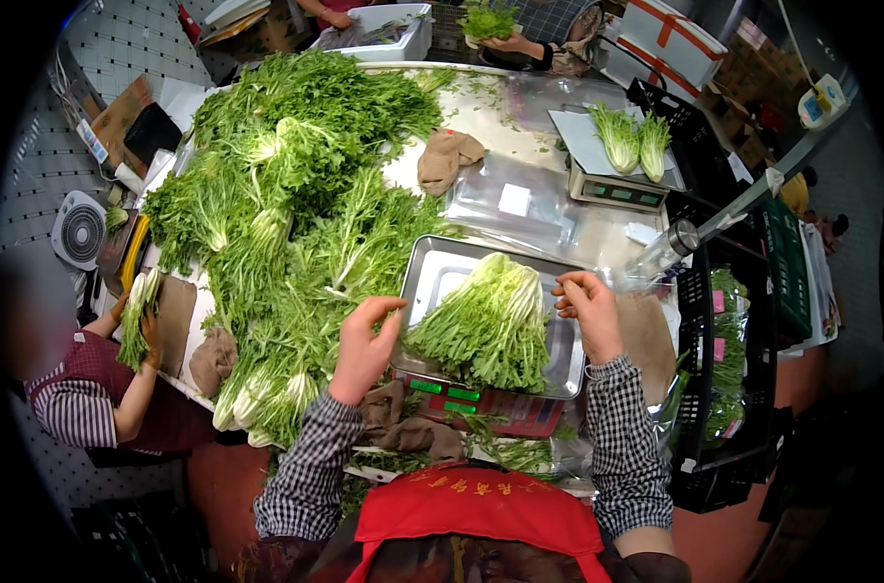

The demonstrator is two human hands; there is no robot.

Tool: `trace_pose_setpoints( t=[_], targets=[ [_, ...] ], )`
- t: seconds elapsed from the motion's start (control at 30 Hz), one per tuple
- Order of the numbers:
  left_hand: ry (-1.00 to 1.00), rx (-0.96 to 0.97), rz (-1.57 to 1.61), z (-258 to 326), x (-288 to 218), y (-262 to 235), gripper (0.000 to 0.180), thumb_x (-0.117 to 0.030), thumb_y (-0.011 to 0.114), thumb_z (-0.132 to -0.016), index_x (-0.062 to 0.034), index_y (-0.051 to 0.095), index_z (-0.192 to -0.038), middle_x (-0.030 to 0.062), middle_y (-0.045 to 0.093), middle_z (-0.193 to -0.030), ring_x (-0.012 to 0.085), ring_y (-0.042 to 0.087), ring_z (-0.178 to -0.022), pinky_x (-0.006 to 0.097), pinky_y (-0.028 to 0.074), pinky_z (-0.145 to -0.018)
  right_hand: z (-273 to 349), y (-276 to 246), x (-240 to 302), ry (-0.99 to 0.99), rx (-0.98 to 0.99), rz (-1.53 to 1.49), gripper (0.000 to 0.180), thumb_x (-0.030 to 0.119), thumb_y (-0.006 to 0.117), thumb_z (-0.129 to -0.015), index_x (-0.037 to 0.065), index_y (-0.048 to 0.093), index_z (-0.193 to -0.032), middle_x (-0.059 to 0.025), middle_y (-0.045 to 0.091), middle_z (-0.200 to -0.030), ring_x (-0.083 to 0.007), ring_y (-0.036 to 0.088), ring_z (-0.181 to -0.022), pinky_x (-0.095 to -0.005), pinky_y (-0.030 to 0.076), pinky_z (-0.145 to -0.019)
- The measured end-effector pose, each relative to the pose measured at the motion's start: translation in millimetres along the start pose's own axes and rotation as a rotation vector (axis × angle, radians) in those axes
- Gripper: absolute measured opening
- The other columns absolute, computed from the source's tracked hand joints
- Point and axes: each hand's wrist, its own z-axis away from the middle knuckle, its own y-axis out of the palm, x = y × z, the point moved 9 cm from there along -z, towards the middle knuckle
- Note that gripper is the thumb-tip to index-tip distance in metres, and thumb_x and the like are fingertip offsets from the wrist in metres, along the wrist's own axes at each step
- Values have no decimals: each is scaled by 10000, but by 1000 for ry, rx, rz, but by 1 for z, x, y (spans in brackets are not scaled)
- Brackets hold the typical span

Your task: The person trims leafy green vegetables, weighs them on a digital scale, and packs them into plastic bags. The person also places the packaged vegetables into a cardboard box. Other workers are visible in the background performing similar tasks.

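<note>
A head of leafy frisée-like greens (491, 325), pale at its base, lies in a metal tray (568, 374) on a red scale (520, 413) with lit green displays. By the tray's left rim is my left hand (367, 345), its fingers bent loosely and thumb apart, holding nothing. My right hand (590, 311) hovers over the right rim with curled, parted fingers, also without anything in it. Neither hand touches the greens. To the left spreads a large heap of similar greens (306, 175).
A second scale (617, 189) at the back right bears two heads of greens. Clear plastic bags (510, 209) and a brown cloth glove (449, 160) lie beyond the tray. A black crate (695, 389) with packed greens stands right. A co-worker's hands (146, 325) hold greens at left; others work at the back.
</note>
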Motion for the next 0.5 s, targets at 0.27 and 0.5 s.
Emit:
trace_pose_setpoints(
  t=[0.27,0.5],
  targets=[
    [-117,141,99,-42,27,46,280,-143,606,-922,33,645,-1135,153,695,-1022,199,666,-889,302,529,-799,2,20,-20,90,30,165,309,225,609,-943,-25,600,-1125,-45,654,-832,-83,569,-681,-230,462,-596],
    [-180,326,63,-74,40,102,410,-251,626,-936,39,588,-1224,175,698,-1050,221,664,-946,327,517,-827,-31,40,-15,-119,-12,345,370,142,739,-794,-28,605,-1094,-110,675,-906,-189,646,-809,-324,522,-737]
  ],
)
